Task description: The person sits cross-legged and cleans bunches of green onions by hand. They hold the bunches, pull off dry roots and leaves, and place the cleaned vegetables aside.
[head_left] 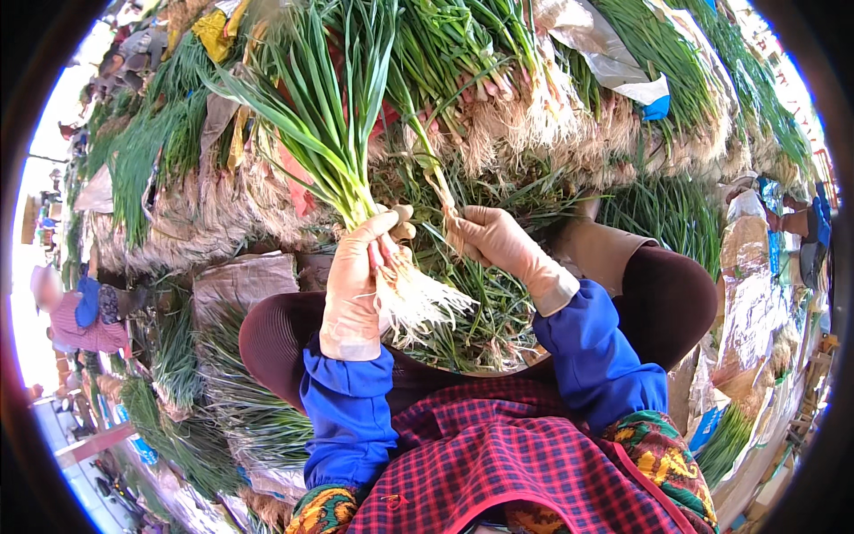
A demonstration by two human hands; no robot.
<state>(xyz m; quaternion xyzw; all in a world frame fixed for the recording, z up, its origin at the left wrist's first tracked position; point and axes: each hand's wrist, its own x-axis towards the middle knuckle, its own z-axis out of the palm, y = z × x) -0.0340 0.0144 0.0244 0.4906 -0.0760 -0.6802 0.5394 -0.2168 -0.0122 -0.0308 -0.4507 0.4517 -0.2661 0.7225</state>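
Note:
My left hand point(349, 289), in a pale glove, is closed around a bunch of green garlic point(342, 142). Its flat green leaves point up and away from me, and its white roots point(416, 298) hang out below the fist toward the right. Level with it and a little to the right, my right hand point(505, 242), gloved too, pinches the lower end of a single green garlic stalk point(432, 173) with dry brownish skin. That stalk leans up to the left, its leaves overlapping the pile behind. The fingertips partly hide its root end.
A long heap of green garlic point(498, 98) lies ahead, roots toward me. Loose leaves and trimmings point(485, 311) cover the ground between my knees. More bundles point(240, 392) lie at the left. Another person point(84, 316) is at the far left. Plastic sheeting point(747, 285) lies at the right.

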